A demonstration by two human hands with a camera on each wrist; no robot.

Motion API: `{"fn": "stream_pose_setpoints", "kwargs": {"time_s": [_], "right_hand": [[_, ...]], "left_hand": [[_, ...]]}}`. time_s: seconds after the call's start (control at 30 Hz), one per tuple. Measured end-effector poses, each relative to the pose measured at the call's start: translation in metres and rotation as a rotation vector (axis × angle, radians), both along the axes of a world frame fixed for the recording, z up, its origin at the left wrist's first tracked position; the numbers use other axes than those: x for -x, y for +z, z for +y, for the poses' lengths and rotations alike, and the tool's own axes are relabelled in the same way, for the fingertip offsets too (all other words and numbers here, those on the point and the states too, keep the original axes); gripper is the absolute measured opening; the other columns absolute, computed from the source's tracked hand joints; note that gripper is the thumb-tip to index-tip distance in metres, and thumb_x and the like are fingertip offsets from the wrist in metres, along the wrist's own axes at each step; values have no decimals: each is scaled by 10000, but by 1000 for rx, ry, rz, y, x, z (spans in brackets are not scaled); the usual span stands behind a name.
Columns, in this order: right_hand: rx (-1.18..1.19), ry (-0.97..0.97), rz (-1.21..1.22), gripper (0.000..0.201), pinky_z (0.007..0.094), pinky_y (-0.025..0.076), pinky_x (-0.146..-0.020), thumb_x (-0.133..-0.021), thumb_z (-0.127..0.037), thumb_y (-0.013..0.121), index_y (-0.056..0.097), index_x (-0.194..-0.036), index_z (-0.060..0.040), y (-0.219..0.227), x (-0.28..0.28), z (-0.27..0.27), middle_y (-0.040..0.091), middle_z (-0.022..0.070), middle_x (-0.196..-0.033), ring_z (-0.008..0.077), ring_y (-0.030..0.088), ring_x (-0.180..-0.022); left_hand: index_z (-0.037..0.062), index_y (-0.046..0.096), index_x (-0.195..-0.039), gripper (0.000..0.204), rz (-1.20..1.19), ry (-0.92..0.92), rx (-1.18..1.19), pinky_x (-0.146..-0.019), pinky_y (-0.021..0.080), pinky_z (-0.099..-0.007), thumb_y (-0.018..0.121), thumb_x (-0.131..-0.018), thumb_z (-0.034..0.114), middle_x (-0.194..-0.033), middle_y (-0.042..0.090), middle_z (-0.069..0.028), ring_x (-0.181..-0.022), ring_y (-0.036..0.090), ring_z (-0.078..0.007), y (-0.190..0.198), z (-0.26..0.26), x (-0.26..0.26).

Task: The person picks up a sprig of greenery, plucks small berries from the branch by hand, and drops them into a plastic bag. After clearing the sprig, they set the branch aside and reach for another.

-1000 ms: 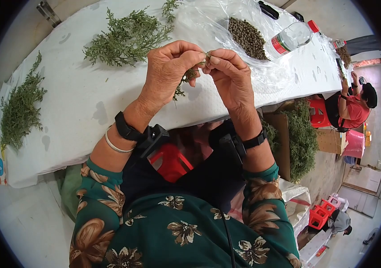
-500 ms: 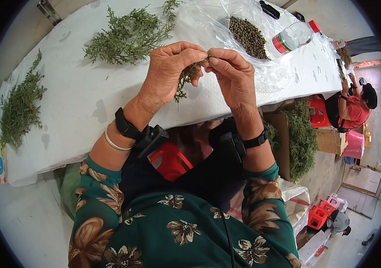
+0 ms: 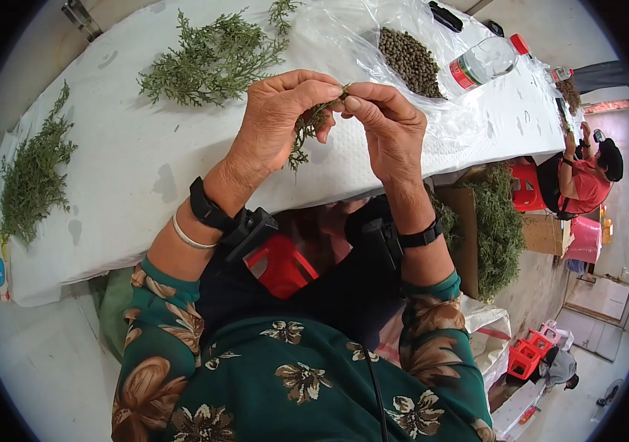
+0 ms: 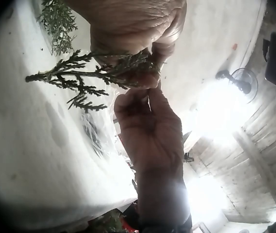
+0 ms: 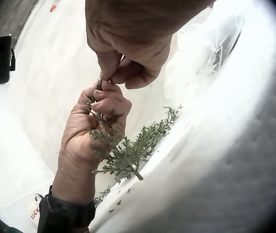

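Note:
Over the white-covered table, my left hand [image 3: 274, 118] holds a small green evergreen sprig [image 3: 302, 140] between its thumb and fingers. Leafy side shoots and the cut stem end stick out past the fingers in the left wrist view, where the same sprig [image 4: 75, 75] shows clearly. My right hand [image 3: 390, 125] meets the left at the fingertips, its thumb and forefinger pinching the sprig's tip. In the right wrist view that tip [image 5: 99, 85] stands up from the left hand [image 5: 82, 131], right under the right hand's fingers. The pinched end itself is mostly hidden by the fingertips.
Loose evergreen branches [image 3: 215, 62] lie ahead, with another bunch [image 3: 34, 173] at the left end. Brown pellets [image 3: 410, 62] sit on clear plastic beside a bottle [image 3: 484, 62]. At the right stands a cardboard box [image 3: 458, 232] of greenery; another person [image 3: 587, 177] sits farther along.
The right hand has shifted slightly to the right, its fingertips still meeting the left hand's. More of the sprig shows below the left hand than a second ago.

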State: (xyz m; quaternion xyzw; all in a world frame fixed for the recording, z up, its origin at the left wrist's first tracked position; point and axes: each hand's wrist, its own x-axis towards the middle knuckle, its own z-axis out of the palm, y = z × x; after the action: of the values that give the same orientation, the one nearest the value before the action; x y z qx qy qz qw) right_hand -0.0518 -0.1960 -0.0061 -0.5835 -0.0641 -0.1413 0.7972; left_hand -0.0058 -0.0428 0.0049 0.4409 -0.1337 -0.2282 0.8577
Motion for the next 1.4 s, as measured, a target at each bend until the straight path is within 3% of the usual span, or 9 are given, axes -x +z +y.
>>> {"fn": "stream_pose_setpoints", "kwargs": {"time_s": [0.53,0.67,0.8,1.07,1.17,1.4], "right_hand": [[-72,16,58,196,287,482,-714,-803,26,596,612,-996,54,-1,0,1,638,113,-874,174,610,-782],[-94,39,74,138,259,477,-676,-794,5,623,642,-926,38,-1,-1,0,647,94,-834,146,597,-748],[-94,119,70,186,281,479,-714,-816,14,587,613,-995,57,-4,-3,-8,638,100,-855,152,593,-752],[237,-34,27,166,271,474,-703,-833,-21,581,616,-977,55,4,1,0,637,91,-832,151,591,-741],[-78,13,104,130,255,462,-657,-815,-34,613,635,-917,44,-2,-2,1,644,80,-809,128,575,-729],[-149,68,90,161,273,459,-675,-843,-47,580,618,-974,39,-6,-1,3,635,87,-863,137,575,-740]], "left_hand": [[-33,616,-868,153,-27,-9,-5,-467,444,-259,593,-796,101,-741,624,-108,-569,563,-145,-1,-1,1],[-30,615,-867,148,-34,-30,-3,-466,443,-258,589,-795,96,-742,624,-111,-571,564,-144,0,-2,3],[-28,613,-862,145,-14,-54,-2,-466,443,-258,589,-792,97,-742,625,-111,-571,565,-143,-1,-1,2],[-27,607,-858,148,12,-49,6,-471,445,-261,592,-790,104,-742,623,-108,-570,563,-145,-3,-2,1],[-28,605,-867,148,29,-36,15,-476,446,-261,588,-794,100,-749,622,-109,-571,561,-146,-2,-3,1],[-28,609,-900,150,1,51,4,-490,447,-266,579,-809,87,-780,620,-112,-583,557,-150,-1,-1,1]]}}
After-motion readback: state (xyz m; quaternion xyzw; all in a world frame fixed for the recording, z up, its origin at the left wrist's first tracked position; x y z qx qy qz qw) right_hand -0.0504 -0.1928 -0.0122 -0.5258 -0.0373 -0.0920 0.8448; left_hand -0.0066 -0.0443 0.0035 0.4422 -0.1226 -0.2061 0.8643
